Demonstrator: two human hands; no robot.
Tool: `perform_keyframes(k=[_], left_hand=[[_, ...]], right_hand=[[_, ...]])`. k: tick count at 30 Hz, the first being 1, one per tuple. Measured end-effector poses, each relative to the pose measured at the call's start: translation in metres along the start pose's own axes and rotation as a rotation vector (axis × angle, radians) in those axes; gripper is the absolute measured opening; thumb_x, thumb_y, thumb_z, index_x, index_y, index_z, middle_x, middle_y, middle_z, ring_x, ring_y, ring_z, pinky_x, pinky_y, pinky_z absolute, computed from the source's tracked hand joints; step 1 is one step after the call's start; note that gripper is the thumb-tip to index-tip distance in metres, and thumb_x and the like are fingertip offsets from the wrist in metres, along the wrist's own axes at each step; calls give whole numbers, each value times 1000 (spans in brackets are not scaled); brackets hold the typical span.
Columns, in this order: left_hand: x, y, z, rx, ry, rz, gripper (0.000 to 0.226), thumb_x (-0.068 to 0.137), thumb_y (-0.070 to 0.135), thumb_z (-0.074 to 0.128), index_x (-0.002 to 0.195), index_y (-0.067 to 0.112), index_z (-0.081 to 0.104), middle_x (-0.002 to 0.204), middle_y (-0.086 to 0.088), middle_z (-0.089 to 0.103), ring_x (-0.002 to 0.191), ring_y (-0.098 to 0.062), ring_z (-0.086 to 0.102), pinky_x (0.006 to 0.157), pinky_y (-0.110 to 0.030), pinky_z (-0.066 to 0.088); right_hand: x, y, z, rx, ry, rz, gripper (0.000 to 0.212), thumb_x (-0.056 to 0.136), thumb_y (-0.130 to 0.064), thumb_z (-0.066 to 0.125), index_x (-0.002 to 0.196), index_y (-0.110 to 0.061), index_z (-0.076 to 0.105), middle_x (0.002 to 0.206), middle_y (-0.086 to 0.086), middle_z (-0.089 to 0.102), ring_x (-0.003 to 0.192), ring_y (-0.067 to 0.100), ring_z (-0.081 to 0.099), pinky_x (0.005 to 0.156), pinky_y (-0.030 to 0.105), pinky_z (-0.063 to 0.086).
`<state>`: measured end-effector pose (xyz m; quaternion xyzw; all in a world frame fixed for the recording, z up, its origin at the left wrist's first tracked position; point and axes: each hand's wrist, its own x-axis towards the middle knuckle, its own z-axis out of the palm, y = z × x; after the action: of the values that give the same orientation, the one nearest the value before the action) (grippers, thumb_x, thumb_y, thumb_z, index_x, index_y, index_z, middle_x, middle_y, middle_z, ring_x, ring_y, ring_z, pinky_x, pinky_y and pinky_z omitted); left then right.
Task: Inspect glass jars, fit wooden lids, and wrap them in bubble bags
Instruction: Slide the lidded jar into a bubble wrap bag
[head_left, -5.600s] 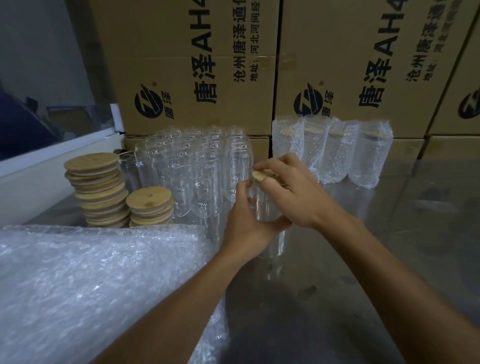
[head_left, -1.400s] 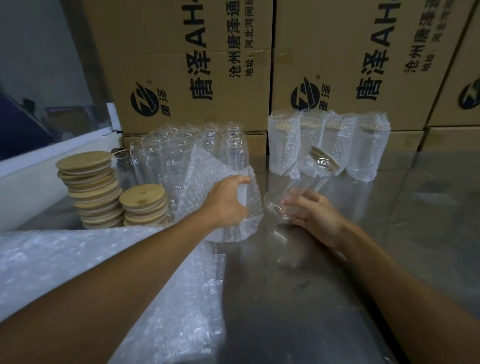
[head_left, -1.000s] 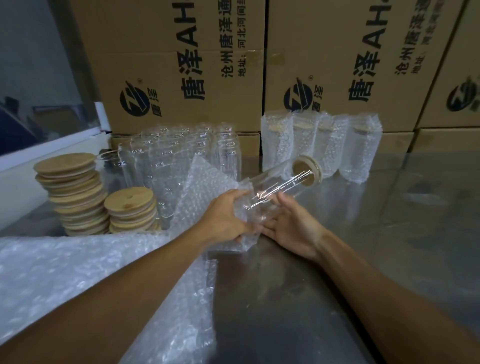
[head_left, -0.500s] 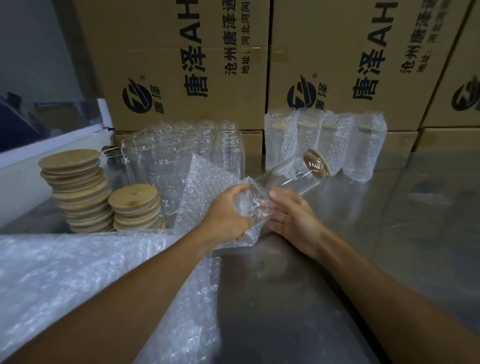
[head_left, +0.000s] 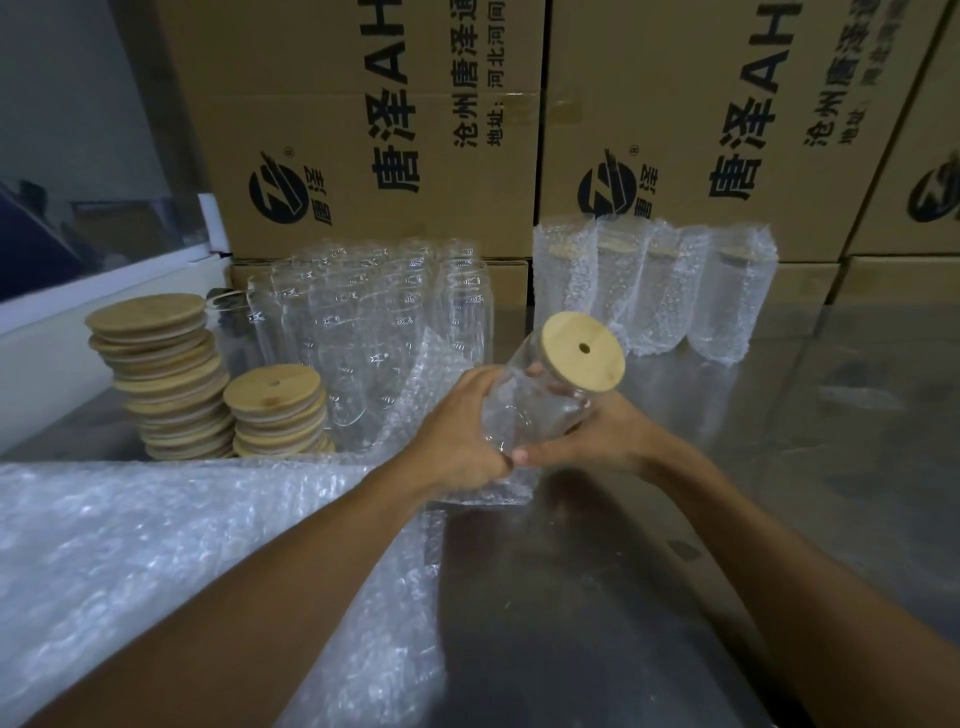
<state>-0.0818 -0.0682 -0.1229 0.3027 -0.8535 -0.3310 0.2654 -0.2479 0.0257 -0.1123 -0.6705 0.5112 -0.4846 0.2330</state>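
1. Pile of bubble bags lies nearest on the worktop
2. Left hand grips a bubble bag; right hand holds the lidded jar, now swung lid-up with its base entering (0.5 s ago it lay flatter)
3. Beyond, 4 wrapped jars: wrapping has begun

Pale tan lid, clear jar

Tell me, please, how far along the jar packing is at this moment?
Done: four wrapped jars stand by the boxes. In hand: the lidded jar, held by the right hand, sits partly inside the bubble bag that the left hand grips. Left: a cluster of bare jars and two lid stacks.
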Motion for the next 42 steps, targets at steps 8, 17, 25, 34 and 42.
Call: perform_keyframes(k=[8, 17, 25, 34, 42], left_hand=[[-2, 4, 3, 9, -82, 136, 101, 51, 31, 90, 140, 34, 42, 141, 14, 45, 129, -15, 50, 106, -41, 46], [-3, 11, 3, -200, -154, 189, 67, 54, -2, 81, 116, 13, 62, 101, 5, 68, 105, -15, 66, 84, -32, 54], [-1, 4, 3, -250, -105, -132, 93, 65, -18, 74, 128, 40, 38, 106, -14, 61, 46, -16, 58, 44, -28, 46], [4, 3, -4, -459, -61, -277, 79, 74, -17, 73, 137, 25, 50, 86, -19, 68, 44, -18, 58, 42, -24, 47], [2, 17, -17, -522, 9, -171, 74, 72, -13, 79, 137, 10, 52, 111, 1, 61, 44, -13, 60, 42, -18, 46]], right_hand=[[0, -13, -23, -118, -187, 127, 71, 65, 0, 92, 124, -24, 62, 120, -12, 71, 117, 3, 64, 98, 19, 51], [4, -26, -24, -266, -260, 233, 73, 65, -13, 96, 130, -18, 64, 125, -3, 70, 119, 11, 64, 109, 38, 50], [7, -23, -25, -379, -102, 303, 42, 57, -50, 95, 87, -42, 67, 88, -21, 72, 84, -17, 63, 63, 4, 46], [6, -26, -30, -333, -35, 362, 56, 46, -61, 88, 92, -33, 73, 104, -13, 71, 82, -5, 66, 61, 5, 46], [7, -45, -37, -276, 11, 360, 93, 46, -66, 84, 125, -17, 70, 128, -2, 67, 115, 14, 63, 102, 34, 51]])
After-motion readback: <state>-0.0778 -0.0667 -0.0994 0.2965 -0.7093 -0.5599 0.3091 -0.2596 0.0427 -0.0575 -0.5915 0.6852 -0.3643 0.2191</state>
